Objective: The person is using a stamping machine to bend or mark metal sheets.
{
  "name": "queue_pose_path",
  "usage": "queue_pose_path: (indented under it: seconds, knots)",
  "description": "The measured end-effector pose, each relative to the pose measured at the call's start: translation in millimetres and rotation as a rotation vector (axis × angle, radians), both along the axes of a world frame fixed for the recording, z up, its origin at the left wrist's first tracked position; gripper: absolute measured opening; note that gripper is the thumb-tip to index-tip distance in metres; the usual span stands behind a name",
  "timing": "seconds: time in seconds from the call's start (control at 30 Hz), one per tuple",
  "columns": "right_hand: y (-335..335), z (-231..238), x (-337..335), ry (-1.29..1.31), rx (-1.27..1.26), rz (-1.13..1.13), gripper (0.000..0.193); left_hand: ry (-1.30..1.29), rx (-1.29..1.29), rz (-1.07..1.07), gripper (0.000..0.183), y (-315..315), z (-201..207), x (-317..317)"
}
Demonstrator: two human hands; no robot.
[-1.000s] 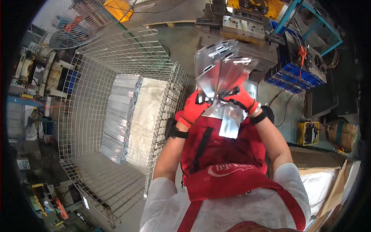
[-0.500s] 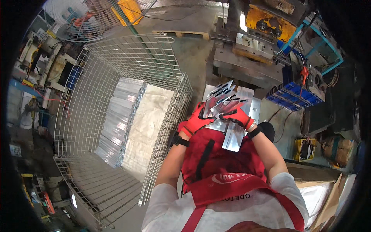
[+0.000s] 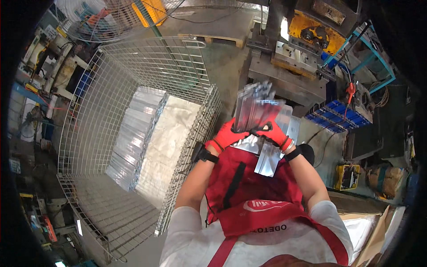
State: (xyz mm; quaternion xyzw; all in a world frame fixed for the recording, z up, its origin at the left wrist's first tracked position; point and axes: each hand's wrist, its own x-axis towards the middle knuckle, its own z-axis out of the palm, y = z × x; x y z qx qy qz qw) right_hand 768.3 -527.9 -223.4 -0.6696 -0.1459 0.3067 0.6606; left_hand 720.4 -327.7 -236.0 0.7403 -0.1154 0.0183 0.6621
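Both my hands, in red and black gloves, are closed around a bundle of shiny metal profiles point(image 3: 250, 110), whose far ends are smeared by motion. My left hand point(image 3: 227, 134) grips the bundle's near left side. On its near right side is my right hand point(image 3: 275, 133), the fingers curled in against the pieces. Under and beside the right hand, a loose flat metal profile point(image 3: 268, 160) points toward my lap. Further profiles point(image 3: 283, 116) lie on a pale metal surface point(image 3: 294, 128) just right of the bundle.
Left of me stands a wire mesh basket point(image 3: 89, 133) holding stacked metal profiles point(image 3: 135, 138) and a cream cloth or sheet point(image 3: 171, 142). Ahead is a heavy press point(image 3: 289, 73). A blue crate point(image 3: 338, 115) stands to its right, a yellow basket point(image 3: 348, 177) nearer.
The bundle has been lifted and turned more upright, its far ends moving away from me. My hands have shifted slightly with it. The loose profile by my lap has barely moved.
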Motion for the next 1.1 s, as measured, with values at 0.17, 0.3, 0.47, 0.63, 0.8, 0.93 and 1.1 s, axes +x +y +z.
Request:
queue_pose_path:
  seconds: [0.17, 0.3, 0.47, 0.63, 0.8, 0.93, 1.1]
  knots:
    - [-17, 21, -8, 0.012, 0.157, 0.122, 0.039, 0.408, -0.209, -0.137, 0.034, 5, 40, -18]
    - [-31, 33, -44, 0.239, 0.289, 0.151, 0.037, 0.521, -0.367, -0.131, 0.026, -3, 68, -56]
    - [-50, 36, -97, 0.106, 0.311, 0.165, 0.033, 0.456, -0.240, -0.161, 0.026, -18, 71, -100]
    - [-53, 29, -125, -0.420, 0.145, 0.143, 0.041, 0.421, -0.304, -0.172, 0.050, -28, 56, -129]
    - [-52, 34, -142, -0.380, 0.201, 0.097, 0.048, 0.401, -0.264, -0.188, 0.053, -30, 59, -142]
    - [-51, 33, -149, -0.326, 0.197, 0.029, 0.049, 0.467, -0.402, -0.189, 0.037, -34, 62, -140]
    - [-43, 33, -159, 0.349, 0.149, -0.310, 0.031, 0.554, -0.720, -0.147, 0.025, -35, 60, -148]
